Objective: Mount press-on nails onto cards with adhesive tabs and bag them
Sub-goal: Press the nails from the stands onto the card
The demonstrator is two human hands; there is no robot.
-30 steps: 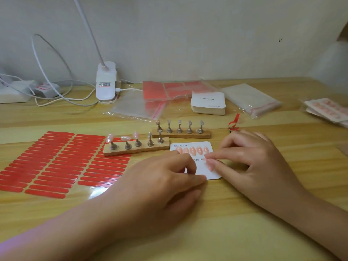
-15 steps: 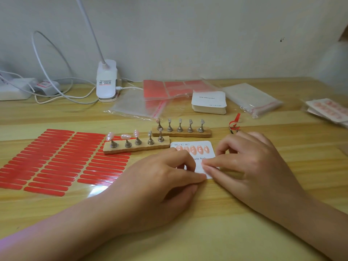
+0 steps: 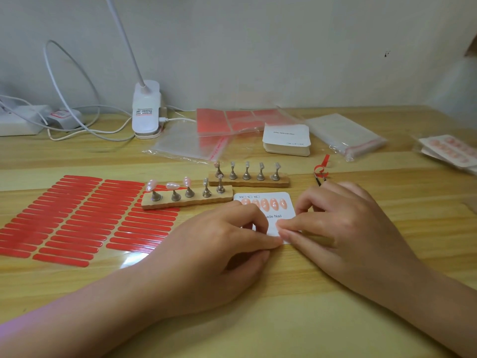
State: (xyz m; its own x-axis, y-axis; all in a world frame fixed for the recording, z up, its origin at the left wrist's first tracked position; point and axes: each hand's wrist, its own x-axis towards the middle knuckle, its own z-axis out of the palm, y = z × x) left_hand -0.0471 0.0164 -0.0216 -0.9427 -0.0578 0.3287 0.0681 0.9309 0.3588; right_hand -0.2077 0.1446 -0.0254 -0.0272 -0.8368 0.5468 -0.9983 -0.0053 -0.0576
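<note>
Five nails sit on the card (image 3: 280, 218), three wait on the near stand (image 3: 185, 200); the left hand (image 3: 206, 257) and right hand (image 3: 343, 228), fingers curled, pinch its near edge.

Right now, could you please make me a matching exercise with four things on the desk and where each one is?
Things:
1. card
2. red strips
3. lamp base
4. card stack

Places:
A. far left of the desk, on a clear sheet
B. at the back, by the wall, with a cable plugged in
C. under the fingertips of both hands
D. behind the two nail stands, beside clear bags

Pairs: 1-C, 2-A, 3-B, 4-D
</note>
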